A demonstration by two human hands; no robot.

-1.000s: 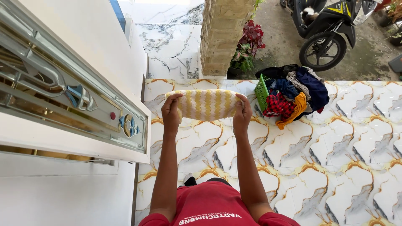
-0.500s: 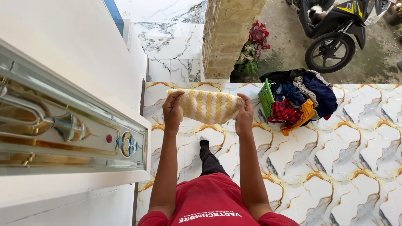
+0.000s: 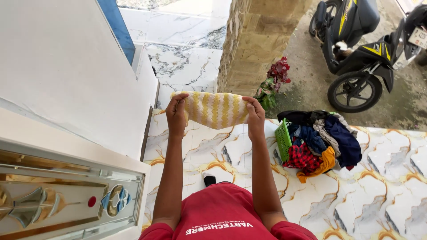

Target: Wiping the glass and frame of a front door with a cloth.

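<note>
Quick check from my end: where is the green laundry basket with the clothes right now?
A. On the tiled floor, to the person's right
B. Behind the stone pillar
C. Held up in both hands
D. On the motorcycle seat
A. The green laundry basket sits on the tiled floor to the person's right, heaped with clothes; both hands hold only the yellow-and-white striped cloth.

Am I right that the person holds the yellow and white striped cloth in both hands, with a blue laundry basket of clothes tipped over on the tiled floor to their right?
Not quite. The head view shows the laundry basket is green, not blue. The rest holds: the left hand and right hand hold the yellow and white striped cloth, and the basket lies tipped on the tiled floor to the person's right, clothes spilling out.
</note>
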